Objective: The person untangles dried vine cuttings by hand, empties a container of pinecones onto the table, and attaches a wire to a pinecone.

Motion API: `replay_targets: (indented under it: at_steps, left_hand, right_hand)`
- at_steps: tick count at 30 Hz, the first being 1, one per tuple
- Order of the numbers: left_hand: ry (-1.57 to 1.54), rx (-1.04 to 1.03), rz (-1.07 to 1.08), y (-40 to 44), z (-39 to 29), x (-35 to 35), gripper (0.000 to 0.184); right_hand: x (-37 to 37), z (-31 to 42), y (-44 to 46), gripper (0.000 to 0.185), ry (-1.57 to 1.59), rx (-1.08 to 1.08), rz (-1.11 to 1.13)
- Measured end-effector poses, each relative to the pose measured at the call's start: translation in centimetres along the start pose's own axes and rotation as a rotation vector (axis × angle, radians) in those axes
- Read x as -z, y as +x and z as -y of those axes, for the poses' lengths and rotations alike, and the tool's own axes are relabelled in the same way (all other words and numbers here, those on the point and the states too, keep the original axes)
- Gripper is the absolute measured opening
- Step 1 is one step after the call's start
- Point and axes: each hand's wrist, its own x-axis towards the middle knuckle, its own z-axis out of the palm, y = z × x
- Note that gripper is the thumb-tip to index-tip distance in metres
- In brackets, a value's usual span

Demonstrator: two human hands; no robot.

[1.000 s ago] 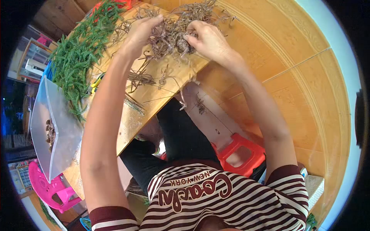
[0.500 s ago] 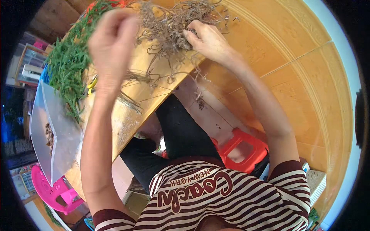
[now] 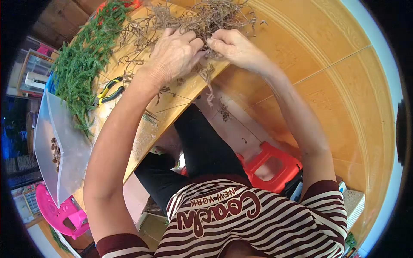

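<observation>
A tangled heap of brown curly stems [image 3: 219, 19] lies along the far edge of the wooden table. At its near side, my left hand [image 3: 176, 53] is closed with fingers bent over some of the stems. Close beside it my right hand [image 3: 236, 47] pinches a part of the same tangle between thumb and fingers. The two hands' fingertips nearly meet, and what lies between them is mostly hidden. Some stems hang past the table edge below the hands. Pliers with yellow and black handles [image 3: 111, 91] rest on the table left of my left forearm.
Green needle-leaved sprigs [image 3: 79, 64] are piled along the table's left side. A clear plastic bin [image 3: 71, 146] with brown pieces inside stands nearer me. A red stool [image 3: 273, 167] is on the floor at right, a pink chair [image 3: 60, 213] at lower left.
My left hand has come down and right from above the table to the tangle beside my right hand, uncovering the pliers. My right hand has shifted slightly right and toward me.
</observation>
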Motion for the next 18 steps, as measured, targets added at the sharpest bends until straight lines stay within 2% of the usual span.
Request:
replay_targets:
  at_steps: [4, 7, 11, 16, 18]
  left_hand:
    - [0.035, -0.029, 0.005, -0.2, -0.2, -0.5, 0.01]
    - [0.054, -0.109, -0.047, 0.1, -0.2, -0.7, 0.006]
    - [0.084, -0.14, -0.045, 0.5, 0.1, -1.0, 0.005]
    - [0.067, -0.158, -0.051, 0.6, 0.8, -1.3, 0.007]
    - [0.097, -0.064, -0.031, 0.3, 1.9, -1.5, 0.006]
  right_hand:
    - [-0.7, 0.8, -0.9, 0.04, 0.025, 0.067, 0.001]
    - [-1.2, 0.3, -1.2, 0.036, -0.125, 0.214, -0.054]
    - [-0.3, 1.5, -1.6, 0.032, -0.152, 0.094, 0.058]
    - [-2.0, 0.7, -1.9, 0.028, 0.008, 0.177, -0.014]
    - [-3.1, 1.6, -3.5, 0.02, 0.084, 0.348, 0.157]
